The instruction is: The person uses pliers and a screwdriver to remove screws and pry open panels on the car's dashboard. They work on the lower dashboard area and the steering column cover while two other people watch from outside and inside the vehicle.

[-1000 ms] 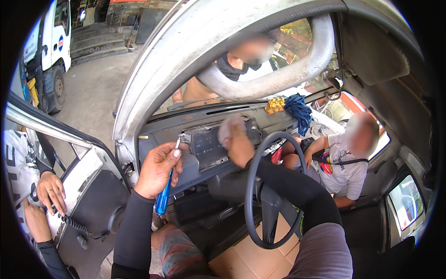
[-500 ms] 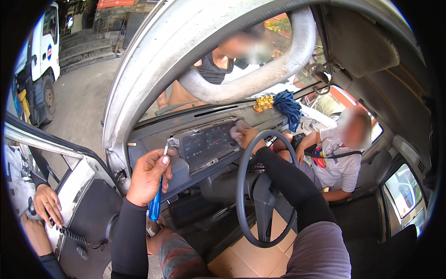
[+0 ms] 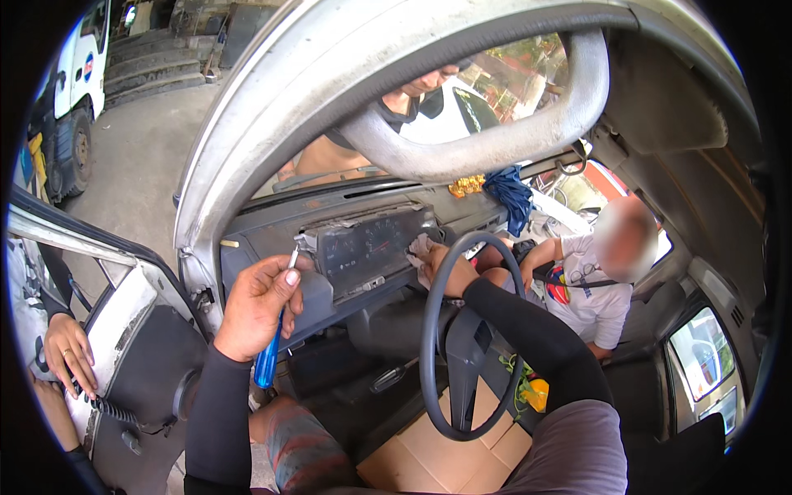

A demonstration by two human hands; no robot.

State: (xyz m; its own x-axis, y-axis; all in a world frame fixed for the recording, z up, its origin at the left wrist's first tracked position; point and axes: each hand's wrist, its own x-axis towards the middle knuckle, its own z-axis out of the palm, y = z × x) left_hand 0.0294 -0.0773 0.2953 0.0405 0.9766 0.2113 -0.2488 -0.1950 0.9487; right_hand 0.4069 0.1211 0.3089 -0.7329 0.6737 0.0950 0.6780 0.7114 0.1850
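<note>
My left hand (image 3: pixel 257 307) is closed round a screwdriver (image 3: pixel 267 361); its blue handle points down and its shaft points up, left of the dashboard's instrument cluster (image 3: pixel 359 250). My right hand (image 3: pixel 448 271) reaches past the far side of the steering wheel (image 3: pixel 427 346), gripping a crumpled greyish rag (image 3: pixel 421 247). The rag lies at the right end of the cluster, whose dark face has gauges and a red needle. Part of that hand is hidden by the wheel rim.
A person (image 3: pixel 582 280) sits to the right; another stands beyond the windshield. Someone's hand (image 3: pixel 70 351) rests on the open door at left. A blue folded umbrella (image 3: pixel 509 200) and gold ornament (image 3: pixel 468 186) sit on the dashboard. Cardboard (image 3: pixel 421 441) covers the floor below the wheel.
My right hand and the rag have moved a little lower along the cluster's right end. My left hand still grips the screwdriver. A yellow item now shows beneath my right forearm.
</note>
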